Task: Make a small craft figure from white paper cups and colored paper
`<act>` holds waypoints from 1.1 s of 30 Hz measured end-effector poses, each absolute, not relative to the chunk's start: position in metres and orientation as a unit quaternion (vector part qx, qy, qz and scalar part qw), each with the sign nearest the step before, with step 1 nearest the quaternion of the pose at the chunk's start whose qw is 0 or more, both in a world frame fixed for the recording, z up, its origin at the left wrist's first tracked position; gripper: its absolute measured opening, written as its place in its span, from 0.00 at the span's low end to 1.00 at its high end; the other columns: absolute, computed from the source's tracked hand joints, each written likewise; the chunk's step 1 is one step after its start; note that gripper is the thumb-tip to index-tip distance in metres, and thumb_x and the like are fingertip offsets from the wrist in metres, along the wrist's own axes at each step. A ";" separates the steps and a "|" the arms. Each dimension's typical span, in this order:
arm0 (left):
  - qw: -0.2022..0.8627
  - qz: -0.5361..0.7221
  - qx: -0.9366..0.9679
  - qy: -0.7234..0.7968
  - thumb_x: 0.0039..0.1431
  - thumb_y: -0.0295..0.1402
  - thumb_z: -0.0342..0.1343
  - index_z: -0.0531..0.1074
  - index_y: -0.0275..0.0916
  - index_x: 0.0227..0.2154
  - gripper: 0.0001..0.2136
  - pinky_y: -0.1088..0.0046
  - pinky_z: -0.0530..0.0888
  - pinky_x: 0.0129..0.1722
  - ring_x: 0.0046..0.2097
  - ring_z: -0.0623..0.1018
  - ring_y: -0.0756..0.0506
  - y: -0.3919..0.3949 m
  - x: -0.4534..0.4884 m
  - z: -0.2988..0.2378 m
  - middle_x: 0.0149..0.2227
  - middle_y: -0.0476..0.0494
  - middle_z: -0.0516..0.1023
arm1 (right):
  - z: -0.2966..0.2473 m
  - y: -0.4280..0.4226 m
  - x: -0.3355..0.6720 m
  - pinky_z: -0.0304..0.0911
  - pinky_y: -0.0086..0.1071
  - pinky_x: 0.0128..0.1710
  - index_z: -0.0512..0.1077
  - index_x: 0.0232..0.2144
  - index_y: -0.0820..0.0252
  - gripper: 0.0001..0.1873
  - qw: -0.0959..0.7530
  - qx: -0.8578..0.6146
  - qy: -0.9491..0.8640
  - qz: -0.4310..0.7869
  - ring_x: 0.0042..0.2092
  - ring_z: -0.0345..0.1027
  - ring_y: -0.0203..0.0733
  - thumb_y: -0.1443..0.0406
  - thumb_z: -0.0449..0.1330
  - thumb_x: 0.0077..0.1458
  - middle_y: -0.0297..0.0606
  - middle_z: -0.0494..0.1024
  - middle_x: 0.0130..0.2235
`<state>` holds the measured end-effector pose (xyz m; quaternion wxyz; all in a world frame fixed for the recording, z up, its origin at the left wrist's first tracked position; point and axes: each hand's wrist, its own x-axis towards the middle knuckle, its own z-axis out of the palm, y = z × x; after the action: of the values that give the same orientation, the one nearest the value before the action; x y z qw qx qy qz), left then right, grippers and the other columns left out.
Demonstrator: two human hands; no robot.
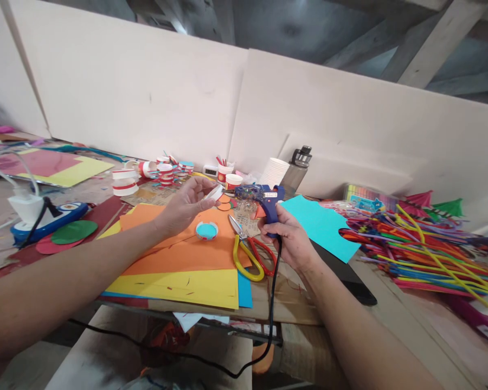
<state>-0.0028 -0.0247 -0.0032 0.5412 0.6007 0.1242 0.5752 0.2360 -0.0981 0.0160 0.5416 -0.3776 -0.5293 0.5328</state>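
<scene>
The right hand (293,235) is wrapped around the glue gun (270,205), whose long axis points leftward, toward the white piece (214,194) the left hand (186,201) pinches.

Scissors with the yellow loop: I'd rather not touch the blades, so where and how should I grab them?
Grip the scissors by the yellow loop, probably best from the near side: this wide, easily hooked loop lies toward you, while the blades point away.
</scene>
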 end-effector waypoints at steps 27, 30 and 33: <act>0.629 0.535 0.555 0.100 0.55 0.31 0.60 0.75 0.35 0.36 0.07 0.70 0.74 0.36 0.34 0.77 0.47 -0.025 -0.008 -0.002 0.37 0.40 0.81 | 0.017 -0.103 0.230 0.48 0.23 0.20 0.65 0.36 0.54 0.17 0.550 -0.340 -0.518 0.560 0.25 0.55 0.32 0.62 0.69 0.47 0.27 0.67 0.24; 0.643 0.519 0.557 0.088 0.56 0.32 0.59 0.76 0.34 0.34 0.06 0.71 0.73 0.33 0.36 0.78 0.45 -0.027 -0.007 -0.002 0.37 0.37 0.82 | 0.016 -0.103 0.232 0.49 0.24 0.20 0.66 0.37 0.55 0.17 0.533 -0.334 -0.528 0.570 0.26 0.56 0.32 0.61 0.69 0.49 0.29 0.69 0.26; 0.654 0.505 0.558 0.080 0.58 0.35 0.58 0.77 0.35 0.34 0.08 0.71 0.71 0.30 0.37 0.78 0.44 -0.028 -0.006 -0.003 0.38 0.36 0.82 | 0.015 -0.102 0.234 0.49 0.24 0.19 0.67 0.38 0.55 0.17 0.525 -0.338 -0.532 0.572 0.25 0.56 0.32 0.61 0.69 0.49 0.29 0.70 0.27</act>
<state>-0.0058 -0.0276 -0.0025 0.6537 0.5578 0.0802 0.5051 0.2338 -0.1022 0.0153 0.5250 -0.3377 -0.5323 0.5718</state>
